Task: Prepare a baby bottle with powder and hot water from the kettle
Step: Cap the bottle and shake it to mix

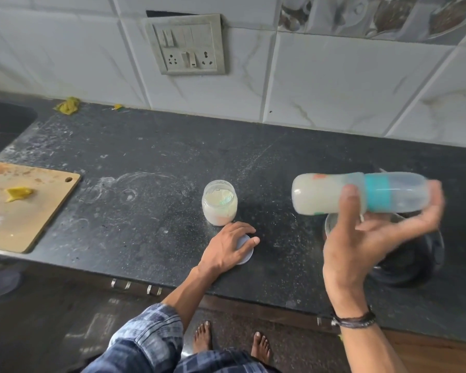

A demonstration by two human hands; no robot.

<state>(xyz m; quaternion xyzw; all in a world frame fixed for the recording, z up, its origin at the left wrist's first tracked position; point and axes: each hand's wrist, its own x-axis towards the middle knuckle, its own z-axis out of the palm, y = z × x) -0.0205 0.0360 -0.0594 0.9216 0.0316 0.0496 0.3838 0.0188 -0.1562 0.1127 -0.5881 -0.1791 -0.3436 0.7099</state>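
My right hand (371, 235) grips a baby bottle (323, 193) lying sideways in the air above the counter, base pointing left. The bottle holds cloudy white liquid, has a teal collar and a clear cap, and looks motion-blurred. Under it stands a dark kettle (412, 254), mostly hidden by my hand. An open glass jar (219, 202) of pale powder stands on the black counter (135, 200). Just in front of the jar, my left hand (230, 247) rests on its round lid (246, 254), which lies flat on the counter.
A wooden cutting board (24, 205) with a yellow scrap lies at the left edge. A dark sink (3, 122) sits at the far left. A yellow rag (67, 105) lies by the tiled wall, below a switch and socket panel (187, 44). My bare feet show below the counter.
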